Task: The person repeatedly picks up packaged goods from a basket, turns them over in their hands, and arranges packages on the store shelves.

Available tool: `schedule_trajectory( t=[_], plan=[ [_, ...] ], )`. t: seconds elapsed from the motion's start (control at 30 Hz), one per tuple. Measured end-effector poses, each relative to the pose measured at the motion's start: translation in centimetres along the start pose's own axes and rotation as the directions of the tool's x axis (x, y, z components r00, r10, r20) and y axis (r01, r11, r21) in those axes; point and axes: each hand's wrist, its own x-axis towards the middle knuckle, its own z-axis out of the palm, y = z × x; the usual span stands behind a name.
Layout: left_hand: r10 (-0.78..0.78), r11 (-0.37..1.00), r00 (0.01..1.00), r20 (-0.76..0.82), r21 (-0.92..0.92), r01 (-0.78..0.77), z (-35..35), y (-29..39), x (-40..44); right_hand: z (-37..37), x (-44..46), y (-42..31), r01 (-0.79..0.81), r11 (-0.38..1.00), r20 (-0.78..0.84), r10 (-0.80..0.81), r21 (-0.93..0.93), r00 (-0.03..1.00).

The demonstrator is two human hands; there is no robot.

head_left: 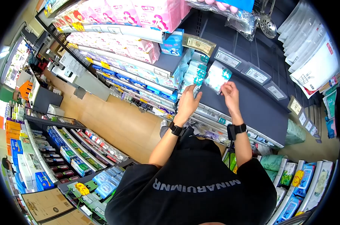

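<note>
A white-and-teal plastic pack [218, 75] lies over the dark shelf, its film shining in the light. My right hand [230, 95] pinches the pack's near corner with thumb and fingers. My left hand [188, 102] has its fingers apart, beside a row of similar white-and-teal packs [195, 71] on the same shelf. Whether its fingertips touch the nearest of them I cannot tell. Both wrists wear black bands. What is printed on the pack is too small to read.
Pink tissue packs [155, 15] fill the shelves at upper left, with a blue pack [172, 44] at their end. Price-tag holders [256, 73] line the shelf's back edge. White bags [312, 56] and a slotted ladle [268, 26] hang at right. Another shelf unit [57, 150] stands across the aisle.
</note>
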Motion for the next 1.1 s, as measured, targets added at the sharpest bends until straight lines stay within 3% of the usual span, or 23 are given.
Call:
schedule_trajectory(
  t=[0.07,0.13,0.17,0.23,0.33,0.4,0.47,0.57,0.67,0.87,1.0,1.1],
  plan=[
    [-0.029,0.996,1.0,0.007,0.083,0.028,0.2,-0.7,0.3,0.4,3.1,1.4,0.037,0.999,-0.036,-0.035,0.034,0.999],
    [-0.006,0.993,1.0,0.031,0.122,0.003,0.6,-1.8,0.3,0.6,5.7,3.0,0.154,0.987,-0.066,-0.157,-0.047,0.985],
    [-0.044,0.992,0.996,0.08,0.12,0.034,0.5,-1.9,0.3,0.8,7.0,3.6,0.153,0.987,-0.072,-0.156,-0.043,0.985],
    [-0.1,0.989,0.982,0.16,0.126,0.081,0.5,-2.2,0.5,1.2,9.3,4.8,0.139,0.967,-0.137,-0.171,-0.214,0.976],
    [-0.108,0.986,0.976,0.19,0.147,0.081,0.6,-2.9,0.5,1.4,12.4,7.3,0.116,0.941,-0.14,-0.168,-0.319,0.976],
    [-0.114,0.985,0.973,0.202,0.149,0.084,0.6,-3.0,0.6,1.1,13.9,9.1,0.107,0.949,-0.139,-0.154,-0.296,0.978],
    [-0.125,0.982,0.967,0.221,0.165,0.089,0.7,-3.0,0.6,0.6,15.2,10.6,0.173,0.868,-0.063,-0.227,-0.466,0.972],
    [-0.074,0.983,0.977,0.198,0.182,0.038,0.6,-3.1,0.2,0.6,17.0,13.4,0.191,0.775,-0.077,-0.294,-0.603,0.953],
    [-0.05,0.98,0.978,0.201,0.201,0.009,0.7,-3.4,-0.2,1.0,17.4,13.6,0.123,0.884,-0.03,-0.153,-0.451,0.988],
    [-0.097,0.986,0.971,0.218,0.155,0.064,0.5,-3.1,-0.1,3.1,16.4,10.8,-0.091,0.954,0.006,0.096,-0.286,0.995],
    [-0.083,0.985,0.974,0.21,0.169,0.048,0.7,-3.4,-0.1,3.9,16.0,10.2,-0.102,0.968,0.013,0.107,-0.231,0.994],
    [-0.082,0.986,0.975,0.207,0.157,0.05,0.6,-3.3,-0.1,4.0,15.8,9.8,-0.106,0.951,0.09,0.137,-0.29,0.986]
  ],
)
